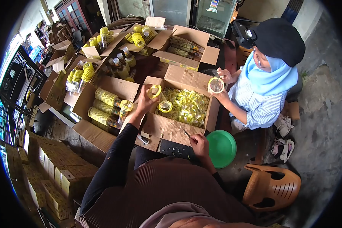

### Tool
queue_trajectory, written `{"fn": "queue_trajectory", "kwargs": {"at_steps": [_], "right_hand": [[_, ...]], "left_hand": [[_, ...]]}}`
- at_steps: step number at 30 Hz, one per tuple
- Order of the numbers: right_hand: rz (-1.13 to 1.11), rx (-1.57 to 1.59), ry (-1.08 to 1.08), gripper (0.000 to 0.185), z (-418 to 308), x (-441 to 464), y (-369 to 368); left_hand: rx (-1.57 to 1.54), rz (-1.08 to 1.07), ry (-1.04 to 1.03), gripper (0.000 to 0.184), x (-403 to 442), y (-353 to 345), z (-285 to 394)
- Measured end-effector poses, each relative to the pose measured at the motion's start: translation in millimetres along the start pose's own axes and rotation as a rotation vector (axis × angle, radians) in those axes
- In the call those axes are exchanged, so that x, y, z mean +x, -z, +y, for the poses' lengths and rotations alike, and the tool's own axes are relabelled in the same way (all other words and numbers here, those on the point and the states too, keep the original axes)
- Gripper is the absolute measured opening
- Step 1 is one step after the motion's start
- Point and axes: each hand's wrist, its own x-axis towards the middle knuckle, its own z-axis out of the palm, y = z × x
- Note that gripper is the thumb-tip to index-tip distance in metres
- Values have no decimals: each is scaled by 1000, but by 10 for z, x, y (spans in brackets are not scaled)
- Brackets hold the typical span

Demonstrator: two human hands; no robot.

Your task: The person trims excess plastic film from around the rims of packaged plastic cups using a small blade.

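My left hand (145, 99) is closed on a clear plastic container with a yellow rim (154, 91), held over the left side of an open carton. A second yellow ring (165, 106) shows just beside it, over the yellow and clear scraps (188, 107) that fill the carton. At the carton's front flap, my right hand (200, 144) grips a thin dark tool, perhaps a small knife (186, 133), its tip pointing up and left. Small bits lie on the flap and on the dark surface (173, 148) in front of it.
Opposite on the right, a co-worker (260, 83) holds a yellow-rimmed clear container (216, 85). A green basin (222, 149) and an orange chair (271, 188) stand at right. Cartons of stacked yellow-rimmed containers (106, 97) fill the left and back; closed boxes (74, 178) are lower left.
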Motion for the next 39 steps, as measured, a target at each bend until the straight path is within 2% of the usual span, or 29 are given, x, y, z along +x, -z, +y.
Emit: {"fn": "queue_trajectory", "kwargs": {"at_steps": [2,3,4,6,7,8,9,10,11,12,14,15,16,17,18,19,20,21,23,26,29,30,32,33,34,36,38,39], "right_hand": [[-1,1,3,8,16,4,-11],[3,2,4,8,40,7,-33],[8,5,3,8,50,15,-50],[13,6,1,8,46,31,-65],[14,6,-3,9,45,27,-70],[16,6,-10,9,46,27,-68],[23,19,3,9,50,32,-65],[27,34,16,10,55,31,-64],[22,35,13,10,74,27,-61],[18,22,19,10,103,26,-64],[6,18,23,11,116,23,-91],[-9,25,18,11,104,29,-98],[-24,30,16,11,87,35,-95],[-35,32,22,10,39,55,-82],[-33,35,32,10,50,86,-85],[-31,36,37,10,59,99,-102],[-27,38,36,10,54,81,-131],[-23,29,37,11,45,82,-131],[-8,27,37,11,4,111,-100],[-39,21,31,12,26,59,-68],[-61,9,69,12,-45,125,-66],[-62,12,76,12,-57,142,-66],[-29,29,58,13,-81,165,-75],[-31,32,64,13,-98,173,-75],[-14,57,54,13,-119,173,-77],[0,87,47,13,-135,166,-109],[0,83,46,12,-129,141,-147],[-1,85,47,12,-133,135,-176]], "left_hand": [[-342,56,147,78,25,117,310],[-362,87,143,88,50,227,275],[-242,166,35,88,70,414,259],[-170,412,41,78,21,865,690],[11,556,-66,72,19,1142,916],[-38,762,-161,64,-78,1481,863],[142,679,-92,54,-356,2284,498],[417,730,-373,41,-463,2417,1127],[680,965,-592,39,-853,3164,606],[680,1443,184,52,-1294,3458,469],[630,1592,-222,60,-1462,3261,1028],[825,1344,326,59,-2177,3625,510],[1083,921,748,58,-2844,3946,52],[1340,458,825,50,-3406,3632,-204],[1300,84,1100,53,-3838,3345,-237],[1110,-167,1402,55,-4228,3061,-273],[923,-343,1606,58,-4542,2773,-251],[772,-393,1719,60,-4723,2463,-151],[599,-391,1816,65,-4816,1972,31],[540,-210,1828,73,-4625,1569,193],[547,198,1799,80,-4421,1670,221],[636,383,1680,96,-4607,1935,-4],[383,931,1345,98,-4667,2477,-169],[582,1107,1386,100,-4484,2762,-219],[687,1206,1301,107,-4474,3134,-359],[476,1431,1018,111,-3814,3380,70],[428,1411,804,111,-3254,3519,373],[483,1343,634,101,-2994,3534,431]]}}
